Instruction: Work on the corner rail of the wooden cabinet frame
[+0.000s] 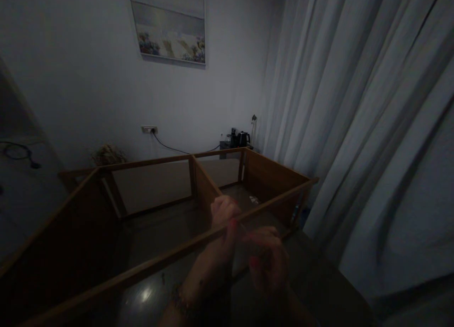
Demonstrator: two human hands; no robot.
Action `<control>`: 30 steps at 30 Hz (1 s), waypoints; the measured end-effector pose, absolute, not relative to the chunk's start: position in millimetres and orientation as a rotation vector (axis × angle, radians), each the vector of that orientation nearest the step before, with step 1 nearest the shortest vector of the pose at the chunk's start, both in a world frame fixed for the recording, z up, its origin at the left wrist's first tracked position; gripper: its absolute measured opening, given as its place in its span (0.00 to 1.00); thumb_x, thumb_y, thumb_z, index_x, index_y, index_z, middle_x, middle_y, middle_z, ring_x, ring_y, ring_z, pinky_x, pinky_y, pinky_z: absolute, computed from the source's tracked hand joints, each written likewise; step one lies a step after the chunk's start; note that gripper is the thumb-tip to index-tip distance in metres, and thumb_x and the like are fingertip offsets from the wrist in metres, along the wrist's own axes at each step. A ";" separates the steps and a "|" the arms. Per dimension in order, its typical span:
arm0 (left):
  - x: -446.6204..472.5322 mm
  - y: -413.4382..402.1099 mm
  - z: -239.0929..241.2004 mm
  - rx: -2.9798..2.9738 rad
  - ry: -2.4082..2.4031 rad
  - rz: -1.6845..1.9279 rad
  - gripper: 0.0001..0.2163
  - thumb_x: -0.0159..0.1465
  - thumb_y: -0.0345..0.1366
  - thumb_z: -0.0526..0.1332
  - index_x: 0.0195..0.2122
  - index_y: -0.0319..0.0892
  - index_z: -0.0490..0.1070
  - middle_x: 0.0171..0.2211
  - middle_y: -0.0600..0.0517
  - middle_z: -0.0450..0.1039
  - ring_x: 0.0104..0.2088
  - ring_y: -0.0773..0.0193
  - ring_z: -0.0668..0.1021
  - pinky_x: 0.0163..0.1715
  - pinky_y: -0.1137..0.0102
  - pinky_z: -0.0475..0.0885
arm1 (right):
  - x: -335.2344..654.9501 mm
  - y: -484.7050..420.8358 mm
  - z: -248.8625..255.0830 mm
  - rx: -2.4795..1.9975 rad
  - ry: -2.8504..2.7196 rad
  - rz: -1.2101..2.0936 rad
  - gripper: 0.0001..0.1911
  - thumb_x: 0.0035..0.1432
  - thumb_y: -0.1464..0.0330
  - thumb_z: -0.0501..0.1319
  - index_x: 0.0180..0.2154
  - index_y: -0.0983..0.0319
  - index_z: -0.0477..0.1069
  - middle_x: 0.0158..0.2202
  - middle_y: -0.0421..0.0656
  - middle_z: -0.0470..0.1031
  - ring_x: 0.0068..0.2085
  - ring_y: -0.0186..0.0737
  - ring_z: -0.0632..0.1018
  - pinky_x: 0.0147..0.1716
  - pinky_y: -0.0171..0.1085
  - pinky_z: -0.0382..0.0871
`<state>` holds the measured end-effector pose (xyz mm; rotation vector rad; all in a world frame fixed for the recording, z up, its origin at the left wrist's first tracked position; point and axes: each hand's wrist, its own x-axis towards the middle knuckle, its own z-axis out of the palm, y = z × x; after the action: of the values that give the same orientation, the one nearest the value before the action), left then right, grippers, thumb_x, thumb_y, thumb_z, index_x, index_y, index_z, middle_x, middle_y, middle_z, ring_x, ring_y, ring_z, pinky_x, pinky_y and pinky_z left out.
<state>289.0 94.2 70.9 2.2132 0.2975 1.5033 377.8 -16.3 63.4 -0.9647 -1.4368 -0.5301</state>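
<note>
The right hand [269,257] pinches a thin, blurred item [243,227] beside the wooden rail [159,260] the left hand [223,212] grips.

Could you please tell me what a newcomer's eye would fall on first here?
Probably the large wooden frame spreading across the lower left and middle. At lower centre, the left hand grips its near rail, with the right hand close by. Tall pale curtains hang down the right side.
</note>
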 end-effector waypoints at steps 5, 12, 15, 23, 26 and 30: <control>289.6 96.2 68.3 2.207 0.251 1.509 0.28 0.78 0.55 0.31 0.33 0.47 0.62 0.35 0.48 0.70 0.41 0.52 0.71 0.44 0.54 0.70 | 379.1 -16.4 62.2 -0.977 -1.447 -0.566 0.11 0.77 0.60 0.54 0.52 0.56 0.70 0.36 0.42 0.83 0.36 0.43 0.81 0.35 0.43 0.76; 289.8 97.3 66.0 2.230 0.274 1.451 0.29 0.77 0.56 0.30 0.32 0.48 0.61 0.35 0.47 0.68 0.42 0.50 0.71 0.45 0.53 0.70 | 377.5 -17.7 66.1 -1.013 -1.470 -0.677 0.14 0.78 0.68 0.48 0.54 0.58 0.71 0.37 0.43 0.83 0.37 0.42 0.80 0.37 0.43 0.75; 289.0 96.6 65.7 2.229 0.269 1.455 0.29 0.77 0.56 0.30 0.34 0.48 0.62 0.36 0.47 0.69 0.43 0.50 0.71 0.46 0.53 0.70 | 376.7 -19.0 70.2 -1.001 -1.462 -0.697 0.15 0.78 0.70 0.48 0.53 0.58 0.72 0.37 0.42 0.82 0.37 0.40 0.80 0.38 0.41 0.74; 284.5 89.4 75.6 2.214 0.263 1.492 0.27 0.78 0.54 0.32 0.35 0.47 0.63 0.38 0.48 0.70 0.44 0.52 0.72 0.46 0.56 0.70 | 375.8 -16.9 70.3 -0.914 -1.367 -0.281 0.19 0.79 0.60 0.50 0.42 0.55 0.78 0.23 0.36 0.72 0.28 0.38 0.73 0.30 0.37 0.68; 281.8 81.1 84.3 2.168 0.322 1.480 0.26 0.79 0.52 0.32 0.35 0.47 0.62 0.37 0.48 0.71 0.46 0.52 0.72 0.48 0.55 0.69 | 376.9 -12.0 65.0 -0.790 -1.290 0.062 0.21 0.78 0.55 0.52 0.38 0.54 0.79 0.20 0.34 0.65 0.23 0.35 0.68 0.26 0.35 0.64; 284.2 84.2 80.3 2.174 0.308 1.466 0.27 0.78 0.53 0.31 0.34 0.47 0.61 0.37 0.49 0.70 0.44 0.52 0.72 0.48 0.55 0.69 | 379.5 -5.9 62.2 -0.610 -1.212 0.486 0.26 0.74 0.48 0.54 0.30 0.56 0.76 0.20 0.33 0.62 0.18 0.30 0.59 0.18 0.33 0.51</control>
<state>284.2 84.2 80.3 2.1744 0.3079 1.4661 379.5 -5.9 62.2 -0.6095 -1.2121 0.4863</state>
